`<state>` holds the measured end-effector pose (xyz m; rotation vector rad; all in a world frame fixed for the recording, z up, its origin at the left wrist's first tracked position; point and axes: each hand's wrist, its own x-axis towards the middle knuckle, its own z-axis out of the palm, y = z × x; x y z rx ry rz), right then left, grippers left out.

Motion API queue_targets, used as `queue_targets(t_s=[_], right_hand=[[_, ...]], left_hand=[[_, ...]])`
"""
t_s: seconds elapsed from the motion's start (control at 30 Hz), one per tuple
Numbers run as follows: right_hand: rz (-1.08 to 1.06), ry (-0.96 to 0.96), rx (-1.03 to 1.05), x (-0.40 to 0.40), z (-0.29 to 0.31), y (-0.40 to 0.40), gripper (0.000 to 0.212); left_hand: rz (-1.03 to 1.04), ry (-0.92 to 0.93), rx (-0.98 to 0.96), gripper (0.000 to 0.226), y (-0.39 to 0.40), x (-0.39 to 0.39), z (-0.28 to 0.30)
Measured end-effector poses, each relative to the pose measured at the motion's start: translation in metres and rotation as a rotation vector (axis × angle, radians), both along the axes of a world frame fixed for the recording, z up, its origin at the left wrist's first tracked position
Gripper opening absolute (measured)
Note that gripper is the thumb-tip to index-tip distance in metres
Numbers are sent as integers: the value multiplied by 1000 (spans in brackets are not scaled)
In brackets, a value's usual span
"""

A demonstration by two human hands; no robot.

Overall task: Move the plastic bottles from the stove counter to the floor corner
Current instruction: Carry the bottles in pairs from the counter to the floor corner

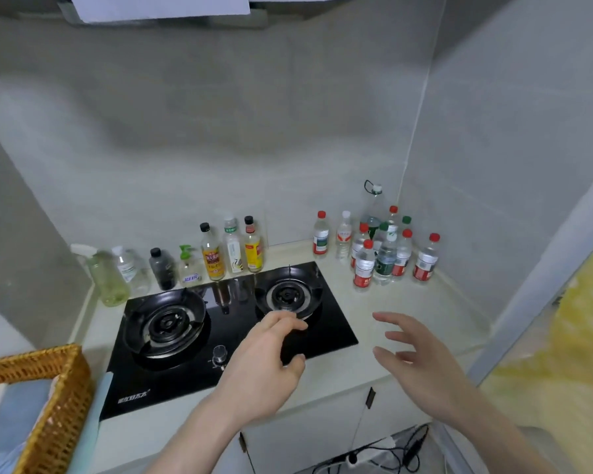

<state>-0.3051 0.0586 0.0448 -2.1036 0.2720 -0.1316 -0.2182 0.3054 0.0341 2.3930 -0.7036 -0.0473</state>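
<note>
While both hands (left hand, right hand) hover spread and empty, the plastic bottles cluster beyond them.

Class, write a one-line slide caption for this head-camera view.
Both hands, left and right, reach open over the counter toward clustered plastic bottles beside the stove.

Wicker basket cut off left
</note>
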Motion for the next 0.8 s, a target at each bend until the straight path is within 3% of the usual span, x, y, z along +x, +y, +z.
queue_targets(t_s=[0.33, 0.8], right_hand=[[-88, 66, -19, 83, 6, -100, 42], [95, 122, -115, 240, -26, -264, 41]], left_hand=[[-88, 12, 12, 45, -105, 102, -2], [114, 122, 28, 45, -262, 201, -38]])
